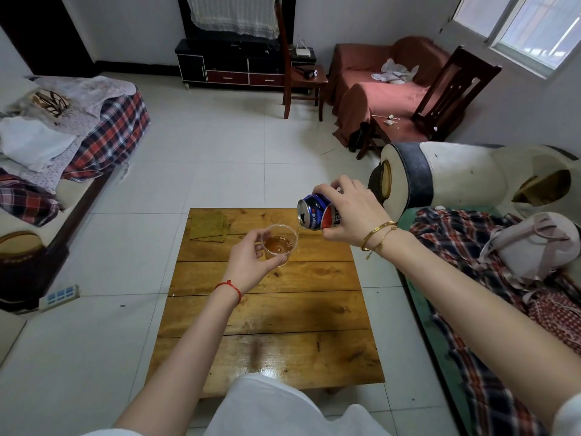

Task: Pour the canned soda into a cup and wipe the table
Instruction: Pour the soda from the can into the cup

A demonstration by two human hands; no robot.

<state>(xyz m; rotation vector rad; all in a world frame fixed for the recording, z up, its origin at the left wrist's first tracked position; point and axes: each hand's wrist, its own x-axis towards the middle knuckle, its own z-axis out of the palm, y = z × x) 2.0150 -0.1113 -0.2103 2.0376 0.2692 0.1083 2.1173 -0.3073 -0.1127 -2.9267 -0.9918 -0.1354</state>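
My right hand [349, 212] grips a blue and red soda can [314, 212], tipped on its side with its top toward the left. A thin stream of amber soda falls from it into a clear plastic cup [279, 242]. My left hand [248, 262] holds that cup from its near left side, above the far half of the low wooden table [270, 316]. The cup has brown liquid in its bottom. A greenish cloth [209, 226] lies flat at the table's far left corner.
A sofa with plaid fabric and a pale bag [534, 247] runs along the table's right side. Another covered sofa [63, 143] is at the left. A power strip [59, 297] lies on the tiled floor. Wooden chairs [301, 73] and a TV cabinet stand at the back.
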